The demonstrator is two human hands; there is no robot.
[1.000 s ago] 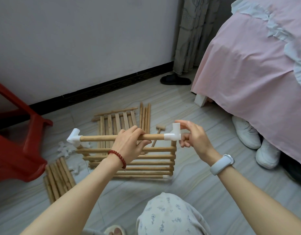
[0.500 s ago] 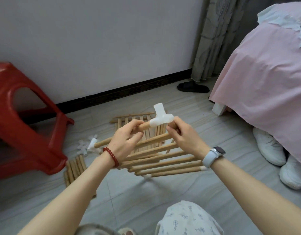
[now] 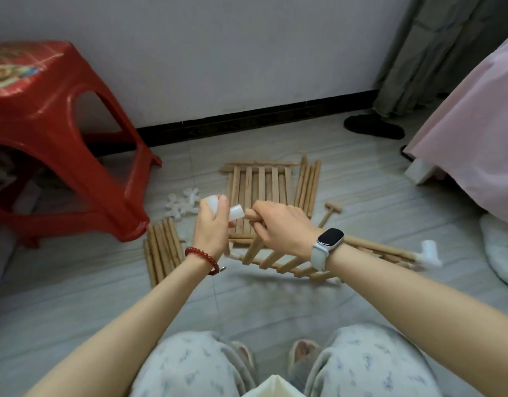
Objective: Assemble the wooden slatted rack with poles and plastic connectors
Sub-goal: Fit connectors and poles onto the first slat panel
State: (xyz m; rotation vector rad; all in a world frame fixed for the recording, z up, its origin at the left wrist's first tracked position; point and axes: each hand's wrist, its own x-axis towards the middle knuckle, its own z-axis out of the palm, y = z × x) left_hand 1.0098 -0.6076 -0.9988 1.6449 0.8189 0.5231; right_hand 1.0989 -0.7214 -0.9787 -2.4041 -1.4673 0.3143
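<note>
My left hand (image 3: 212, 224) grips a white plastic connector (image 3: 236, 212), its open socket a short gap from the bare end of a wooden pole (image 3: 250, 214). My right hand (image 3: 278, 226) is closed around that pole, which belongs to a slatted panel (image 3: 293, 263) hanging tilted above the floor. The panel's far pole carries another white connector (image 3: 429, 253) at the right. A second slatted panel (image 3: 260, 187) lies flat on the floor behind my hands.
Loose poles lie in a bundle (image 3: 162, 247) at the left and another bundle (image 3: 308, 184) beside the flat panel. Spare white connectors (image 3: 182, 204), a small wooden mallet (image 3: 330, 213), a red plastic stool (image 3: 55, 133), a pink-covered bed (image 3: 473, 133) and white shoes (image 3: 502, 247) surround the spot.
The panel has been swung round, its held end now pointing left. My left hand has left the pole and now holds a loose connector. My right hand has shifted onto the pole's end.
</note>
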